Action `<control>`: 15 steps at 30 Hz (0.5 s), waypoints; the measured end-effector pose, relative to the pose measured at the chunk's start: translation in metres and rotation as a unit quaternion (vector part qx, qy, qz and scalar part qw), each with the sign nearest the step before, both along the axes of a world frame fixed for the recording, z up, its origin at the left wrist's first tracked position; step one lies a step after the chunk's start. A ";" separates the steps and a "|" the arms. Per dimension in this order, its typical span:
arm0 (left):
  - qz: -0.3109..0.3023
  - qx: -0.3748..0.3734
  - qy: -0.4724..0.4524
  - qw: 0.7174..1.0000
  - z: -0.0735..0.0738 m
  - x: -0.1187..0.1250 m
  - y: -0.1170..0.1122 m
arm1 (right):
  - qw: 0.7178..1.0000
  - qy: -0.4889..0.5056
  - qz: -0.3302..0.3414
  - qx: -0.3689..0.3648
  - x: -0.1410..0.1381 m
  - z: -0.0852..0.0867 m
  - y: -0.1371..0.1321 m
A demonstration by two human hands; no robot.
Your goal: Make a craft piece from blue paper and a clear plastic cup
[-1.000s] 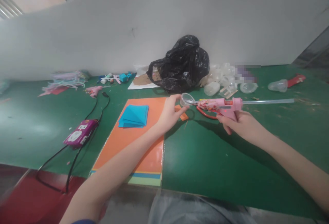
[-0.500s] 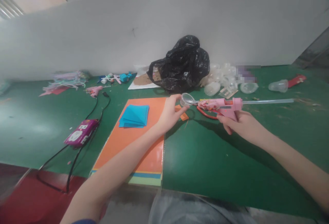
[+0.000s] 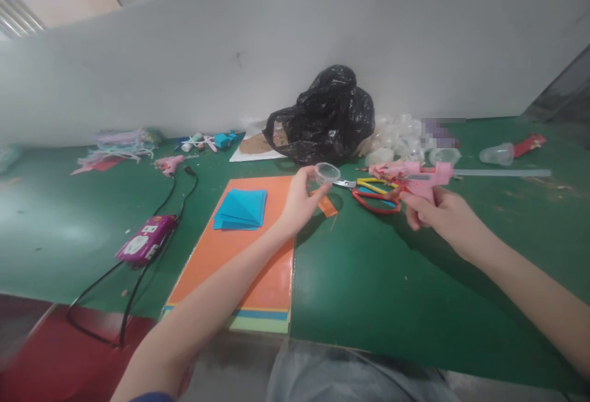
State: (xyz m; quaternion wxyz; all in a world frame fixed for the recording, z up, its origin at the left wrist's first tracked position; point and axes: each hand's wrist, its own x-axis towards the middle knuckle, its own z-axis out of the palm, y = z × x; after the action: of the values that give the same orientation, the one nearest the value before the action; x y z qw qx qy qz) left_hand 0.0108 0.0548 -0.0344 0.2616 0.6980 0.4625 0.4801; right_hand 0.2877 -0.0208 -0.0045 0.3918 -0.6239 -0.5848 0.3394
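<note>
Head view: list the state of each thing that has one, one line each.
Left hand: pinching a clear plastic cap
Right hand: gripping a pink hot glue gun
Glue stick: loaded, jutting from the gun's rear
Red-handled scissors: closed, lying on the green mat
Black plastic bag: bunched, slumped against the white board
Blue folded paper: stacked on orange card

Bare hands (image 3: pixel 302 202) and forearms (image 3: pixel 207 285) lead to a dark blue sleeve cuff (image 3: pixel 152 398), with pale grey trousers (image 3: pixel 350 374) below.
</note>
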 end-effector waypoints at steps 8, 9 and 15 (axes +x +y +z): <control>0.013 0.008 -0.015 1.000 0.009 -0.006 0.002 | 0.980 0.188 -0.066 -0.015 -0.005 0.009 0.002; 0.017 0.013 -0.013 1.000 0.011 -0.007 0.002 | 0.979 0.190 -0.072 -0.016 -0.005 0.009 0.003; 0.042 0.026 -0.033 0.998 0.029 -0.013 0.004 | 0.982 0.177 -0.069 -0.013 -0.002 0.008 0.003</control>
State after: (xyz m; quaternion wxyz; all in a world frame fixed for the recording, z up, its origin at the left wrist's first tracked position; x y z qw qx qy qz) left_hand -0.0020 0.0584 -0.0057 0.2381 0.6682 0.4700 0.5252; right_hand 0.2859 -0.0176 0.0031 0.5034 -0.5981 -0.4570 0.4242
